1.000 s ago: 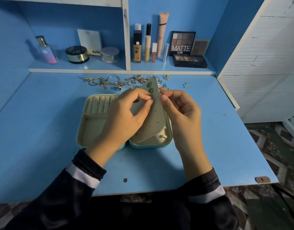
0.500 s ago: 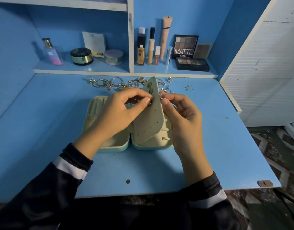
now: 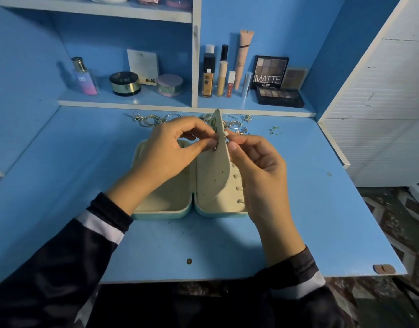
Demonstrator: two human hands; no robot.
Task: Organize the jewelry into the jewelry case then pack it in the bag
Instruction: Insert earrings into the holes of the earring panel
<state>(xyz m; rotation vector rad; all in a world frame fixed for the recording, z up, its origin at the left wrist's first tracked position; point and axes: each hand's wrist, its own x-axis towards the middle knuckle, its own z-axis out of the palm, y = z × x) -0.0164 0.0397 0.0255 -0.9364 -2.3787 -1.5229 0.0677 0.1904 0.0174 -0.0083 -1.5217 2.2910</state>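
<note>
An open mint jewelry case (image 3: 161, 213) with cream lining lies on the blue desk. Its perforated cream earring flap (image 3: 212, 178) stands upright in the middle, with two green earrings near its top. My left hand (image 3: 170, 150) pinches a small earring against the flap's left face. My right hand (image 3: 253, 159) is behind the flap's right edge, thumb and forefinger pinching at the earring's back; what they hold is too small to tell. Loose silver rings and hoops (image 3: 151, 120) lie along the desk's far edge behind the case. No bag is in view.
A shelf behind holds a perfume bottle (image 3: 84, 76), compacts (image 3: 125, 83), makeup tubes (image 3: 221, 78) and eyeshadow palettes (image 3: 278, 97). Small green studs (image 3: 273, 129) lie at the far right of the desk. A white cabinet (image 3: 381, 114) borders the right side.
The flap has swung more upright and edge-on. Both hands stayed at its upper part, fingers shifting on the earring. The camera moved closer.
</note>
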